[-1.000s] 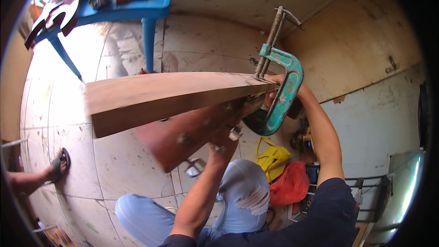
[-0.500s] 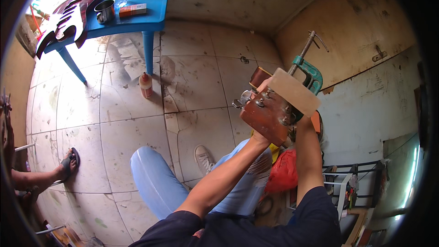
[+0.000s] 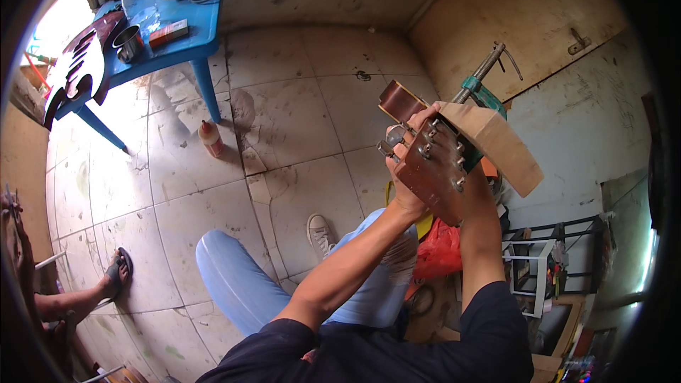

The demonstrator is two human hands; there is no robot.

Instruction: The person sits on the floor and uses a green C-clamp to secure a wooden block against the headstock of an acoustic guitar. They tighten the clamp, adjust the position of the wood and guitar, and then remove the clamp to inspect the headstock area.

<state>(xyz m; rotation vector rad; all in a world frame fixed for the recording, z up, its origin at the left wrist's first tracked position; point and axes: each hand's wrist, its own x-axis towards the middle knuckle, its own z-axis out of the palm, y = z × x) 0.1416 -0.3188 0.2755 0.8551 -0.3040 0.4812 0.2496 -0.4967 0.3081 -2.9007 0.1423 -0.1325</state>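
Note:
A brown guitar headstock (image 3: 441, 170) with metal tuning pegs is held up in front of me, tilted. My left hand (image 3: 406, 183) wraps its left edge, fingers showing beside the pegs. A pale wooden block (image 3: 496, 143) lies across the headstock's upper right side. Behind the block stands a green clamp (image 3: 477, 89) with a threaded screw and a bar handle. My right forearm rises behind the headstock; the right hand is hidden by headstock and block. A dark reddish-brown piece with a light edge (image 3: 401, 103) shows beyond my left fingers.
A blue table (image 3: 202, 39) at far left bears a guitar body (image 3: 85, 64), a metal cup (image 3: 128, 44) and a small box (image 3: 169, 32). A bottle (image 3: 211, 139) stands on the tiled floor. Another person's sandalled foot (image 3: 117, 273) is at left. A red bag (image 3: 438, 250) lies beside my leg.
The headstock has turned in my hands, and the wooden block now points further down to the right. More of my left fingers shows. The view has shifted slightly rightward.

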